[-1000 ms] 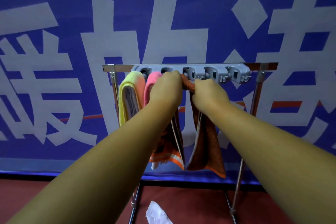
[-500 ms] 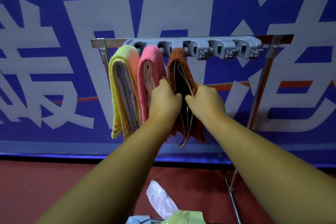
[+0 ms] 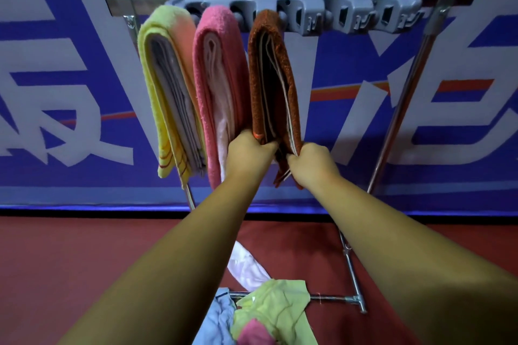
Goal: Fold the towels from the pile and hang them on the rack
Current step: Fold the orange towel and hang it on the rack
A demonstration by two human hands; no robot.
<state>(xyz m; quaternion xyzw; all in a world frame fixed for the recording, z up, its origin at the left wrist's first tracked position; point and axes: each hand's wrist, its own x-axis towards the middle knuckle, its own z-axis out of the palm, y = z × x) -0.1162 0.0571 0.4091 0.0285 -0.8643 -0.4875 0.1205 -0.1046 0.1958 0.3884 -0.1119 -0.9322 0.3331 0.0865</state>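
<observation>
Backdrop: blue banner [image 3: 42, 45] with large pale characters; red floor [image 3: 70, 260] below it.

Rack [image 3: 131, 3]: metal top bar across the upper frame on slanted legs, with a grey hook strip [image 3: 350, 18] fixed along the bar.

On the bar, left to right:
- yellow towel [image 3: 157, 70], folded, hanging free.
- pink towel [image 3: 224, 64], folded, touching the yellow one.
- rust-brown towel [image 3: 259, 73], folded, touching the pink one.

Left hand [image 3: 248, 154]: fingers curled round the left-side layers of the rust-brown towel near its lower end. The hand sits in front of the pink towel's lower end.

Right hand [image 3: 314, 165]: pinches the right-side layers at about the same height. The hands are near each other but apart, with the towel's inner layers between them.

Pile [image 3: 274, 308]: bottom centre, lying over the rack's foot bar [image 3: 333, 298]. It is crumpled light blue, yellow-green and pink cloth, with a white piece trailing upward.

Obstructions: both forearms run up the middle and cover most of the rack's left leg and part of the white piece.

Not resolved: the fingertips of both hands are buried in cloth, so I cannot tell how many layers each holds. The bottom edge cuts off the pile. The towels cover the bar beneath them.
</observation>
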